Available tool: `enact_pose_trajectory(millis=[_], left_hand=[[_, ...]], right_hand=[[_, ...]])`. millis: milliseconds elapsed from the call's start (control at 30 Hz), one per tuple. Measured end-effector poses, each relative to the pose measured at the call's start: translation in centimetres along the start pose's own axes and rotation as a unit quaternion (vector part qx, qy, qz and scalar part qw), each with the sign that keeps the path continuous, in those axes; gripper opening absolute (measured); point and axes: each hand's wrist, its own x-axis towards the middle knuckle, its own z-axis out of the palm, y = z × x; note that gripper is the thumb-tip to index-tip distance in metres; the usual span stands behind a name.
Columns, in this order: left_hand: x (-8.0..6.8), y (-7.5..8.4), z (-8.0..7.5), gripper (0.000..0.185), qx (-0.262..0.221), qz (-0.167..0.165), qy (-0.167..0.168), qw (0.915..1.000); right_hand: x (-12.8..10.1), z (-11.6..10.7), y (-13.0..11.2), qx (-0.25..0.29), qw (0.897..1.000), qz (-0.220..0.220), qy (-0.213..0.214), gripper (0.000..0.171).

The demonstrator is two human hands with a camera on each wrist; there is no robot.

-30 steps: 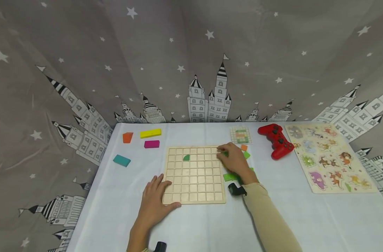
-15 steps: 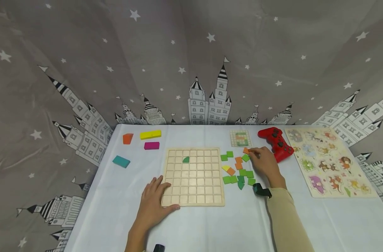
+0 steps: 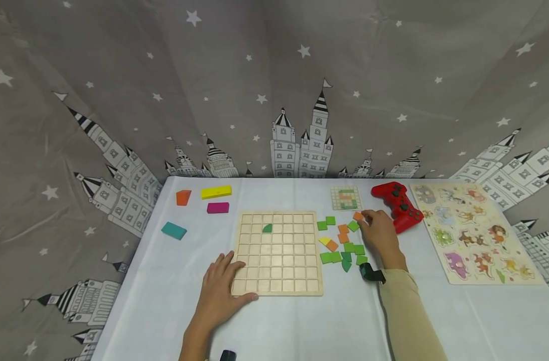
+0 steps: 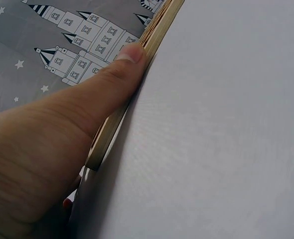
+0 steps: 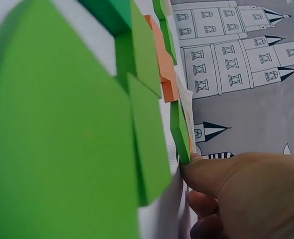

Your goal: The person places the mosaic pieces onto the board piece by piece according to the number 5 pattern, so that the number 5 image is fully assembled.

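In the head view, the left hand (image 3: 218, 293) is lying flat, fingers straight, on the lower left corner of the wooden grid board (image 3: 278, 252) at the centre of the frame, pressing it against the white table cover (image 3: 301, 326). One green quarter-round piece (image 3: 267, 228) is sitting in a cell near the board's upper left. The right hand (image 3: 379, 234) is resting right of centre, its fingertips curled onto a small orange tile (image 3: 358, 216) at the upper edge of a scatter of green and orange tiles (image 3: 342, 245) lying just right of the board. A pattern card (image 3: 346, 198) is lying above the scatter, a red game controller (image 3: 396, 205) is sitting just right of the hand, and an animal puzzle board (image 3: 475, 233) is occupying the right of the frame. Orange, yellow, magenta and teal blocks (image 3: 202, 205) are lying at the upper left of the table. In the left wrist view, the thumb (image 4: 107, 89) is pressing along the board's edge (image 4: 137, 74) at the upper centre. In the right wrist view, green tiles (image 5: 77, 139) are filling the left of the frame, and the thumb (image 5: 221, 174) at the lower right is touching a green tile (image 5: 179, 132); the orange tile's grip is not resolvable here.
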Motion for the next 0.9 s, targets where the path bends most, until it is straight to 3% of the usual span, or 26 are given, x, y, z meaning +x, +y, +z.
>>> enact_pose_trajectory(millis=[367, 533, 667, 900], left_hand=[[-0.1, 0.1, -0.1, 0.086, -0.001, -0.008, -0.013, 0.9999], [-0.1, 0.0, 0.0, 0.086, -0.002, -0.005, -0.013, 0.9999], [-0.1, -0.2, 0.1, 0.086, 0.003, -0.004, -0.013, 0.9999], [0.0, -0.1, 0.1, 0.087, 0.012, -0.010, -0.017, 0.9997]], right_hand=[[-0.1, 0.4, 0.0, 0.006, 1.000, -0.012, 0.009, 0.041], [-0.6, 0.7, -0.7, 0.031, 0.998, -0.040, 0.031, 0.040], [-1.6, 1.6, -2.4, 0.050, 0.994, -0.090, 0.044, 0.038], [-4.1, 5.1, -8.2, 0.077, 0.980, -0.185, 0.004, 0.033]])
